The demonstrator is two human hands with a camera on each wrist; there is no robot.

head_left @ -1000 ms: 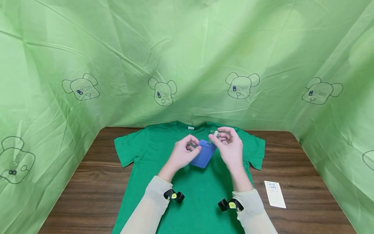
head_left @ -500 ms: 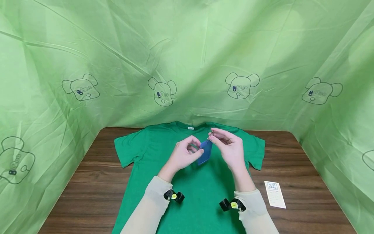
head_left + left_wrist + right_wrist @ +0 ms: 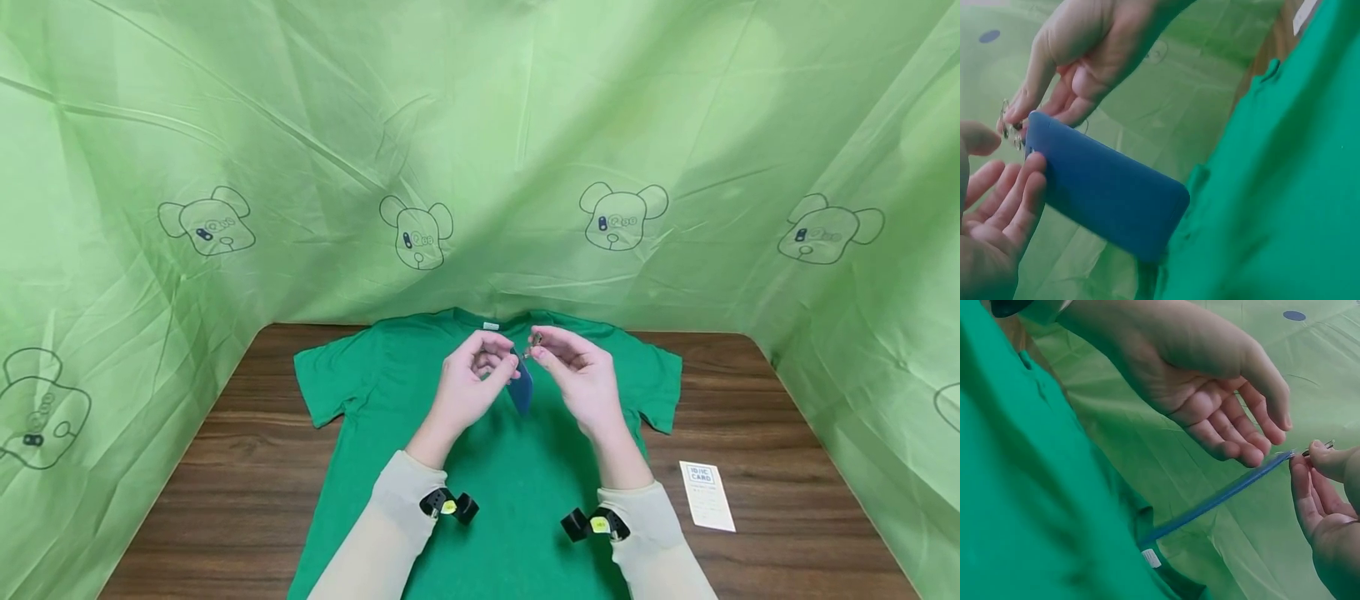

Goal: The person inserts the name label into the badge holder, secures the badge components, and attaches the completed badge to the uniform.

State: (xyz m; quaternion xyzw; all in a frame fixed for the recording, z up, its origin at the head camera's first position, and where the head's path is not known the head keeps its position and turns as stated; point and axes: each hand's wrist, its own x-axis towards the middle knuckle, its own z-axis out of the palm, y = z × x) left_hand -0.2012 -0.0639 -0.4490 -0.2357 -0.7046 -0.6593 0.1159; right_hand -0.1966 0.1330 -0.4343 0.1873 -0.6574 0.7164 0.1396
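A blue badge holder [image 3: 1104, 181] hangs over a green T-shirt [image 3: 510, 492], turned nearly edge-on in the head view. My right hand [image 3: 588, 383] pinches the small metal clip [image 3: 1329, 445] at the holder's top between thumb and fingertips. Beside the holder is my left hand [image 3: 467, 382], its fingers loosely bent and their tips right at the holder's top corner. The left wrist view shows the left thumb standing apart from the holder. Part of the clip is hidden behind the right fingertips.
The T-shirt lies spread over a dark wooden table [image 3: 247, 442], collar at the far edge. A white card [image 3: 707, 497] printed "ID/IC CARD" lies on the wood to the right. Light green cloth [image 3: 495, 125] with bear-head drawings walls in the back and sides.
The badge holder has turned from facing the camera to nearly edge-on. My left hand has risen slightly and its thumb has come off the holder; my right hand has shifted slightly left with the clip.
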